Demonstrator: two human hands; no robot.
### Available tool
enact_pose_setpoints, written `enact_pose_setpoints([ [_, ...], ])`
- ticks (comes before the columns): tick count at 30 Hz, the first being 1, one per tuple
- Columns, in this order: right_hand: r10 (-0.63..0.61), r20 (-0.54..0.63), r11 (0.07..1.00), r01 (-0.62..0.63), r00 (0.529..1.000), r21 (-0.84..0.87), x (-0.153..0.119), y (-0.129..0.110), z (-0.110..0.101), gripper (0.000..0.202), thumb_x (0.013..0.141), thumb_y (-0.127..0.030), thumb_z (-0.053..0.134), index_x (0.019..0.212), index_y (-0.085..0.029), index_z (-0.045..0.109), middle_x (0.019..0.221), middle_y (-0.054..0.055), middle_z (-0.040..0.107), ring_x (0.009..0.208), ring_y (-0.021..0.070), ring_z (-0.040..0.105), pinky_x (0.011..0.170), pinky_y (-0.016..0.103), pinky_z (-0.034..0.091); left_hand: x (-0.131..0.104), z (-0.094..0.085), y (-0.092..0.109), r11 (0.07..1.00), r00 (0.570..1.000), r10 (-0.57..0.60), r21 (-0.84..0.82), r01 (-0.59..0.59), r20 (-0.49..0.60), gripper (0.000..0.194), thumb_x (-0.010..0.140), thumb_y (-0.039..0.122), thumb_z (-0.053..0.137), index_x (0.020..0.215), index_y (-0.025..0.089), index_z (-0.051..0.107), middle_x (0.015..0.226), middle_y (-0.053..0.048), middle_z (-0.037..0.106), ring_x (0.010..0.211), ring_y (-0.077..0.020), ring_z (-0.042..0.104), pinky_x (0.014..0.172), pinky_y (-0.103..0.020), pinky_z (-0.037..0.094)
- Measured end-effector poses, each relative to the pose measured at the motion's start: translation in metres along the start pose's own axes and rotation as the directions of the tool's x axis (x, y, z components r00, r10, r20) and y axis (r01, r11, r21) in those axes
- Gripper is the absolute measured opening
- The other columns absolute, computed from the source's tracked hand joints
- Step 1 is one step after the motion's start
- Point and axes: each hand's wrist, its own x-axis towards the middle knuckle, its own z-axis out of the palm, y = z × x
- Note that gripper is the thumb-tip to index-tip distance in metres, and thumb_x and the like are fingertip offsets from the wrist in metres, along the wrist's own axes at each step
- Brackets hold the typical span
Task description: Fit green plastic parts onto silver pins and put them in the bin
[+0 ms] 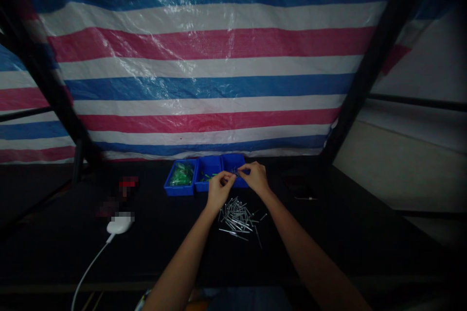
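From where I stand, the work looks unfinished: a loose heap of metal pins (235, 216) lies on the dark desk (156, 248), with a few strays toward its right edge, and how many have been dealt with I can't tell. Near the desk's far edge stand three blue bins side by side: the left bin (178, 192) holds something green in clear plastic, the middle bin (209, 161) a few green pieces (206, 176), the right bin (233, 159) small bits too dim to name. The heap sits between the forearms, closer to the desk's near edge than the fingers and apart from them. The left hand (219, 188) has thumb and forefinger drawn together before the bins; the right hand (256, 177) curls its own toward them over the right bin. Whether either pinches a pin, I can't tell.
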Motion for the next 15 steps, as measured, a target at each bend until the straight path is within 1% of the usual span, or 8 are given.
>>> enact_pose_setpoints([
  [10, 0.013, 0.057, 0.999, -0.01, 0.998, -0.038, 0.0021, 0.0064, 0.0006, 0.01, 0.067, -0.027, 0.061, 0.071, -0.025, 0.07, 0.076, 0.002, 0.069, 0.086, 0.0219, 0.055, 0.082, 0.035, 0.032, -0.0005, 0.0007, -0.0012, 1.0, 1.0, 0.005, 0.03, -0.005, 0.01, 0.028, 0.074, 0.041, 0.056, 0.075, 0.014, 0.064, 0.065, -0.002, 0.059, 0.055, -0.0106, 0.048, 0.053, -0.021, 0.034],
  [15, 0.034, 0.099, 0.999, -0.034, 0.995, -0.003, 0.0014, 0.0075, 0.0005, 0.01, 0.068, -0.026, 0.059, 0.071, -0.025, 0.069, 0.087, -0.001, 0.069, 0.09, 0.021, 0.052, 0.083, 0.036, 0.029, -0.0003, 0.0007, -0.0036, 0.998, 1.0, 0.012, 0.057, -0.013, 0.023, 0.029, 0.075, 0.041, 0.055, 0.075, 0.013, 0.064, 0.066, -0.002, 0.06, 0.057, -0.0105, 0.049, 0.053, -0.021, 0.035],
])
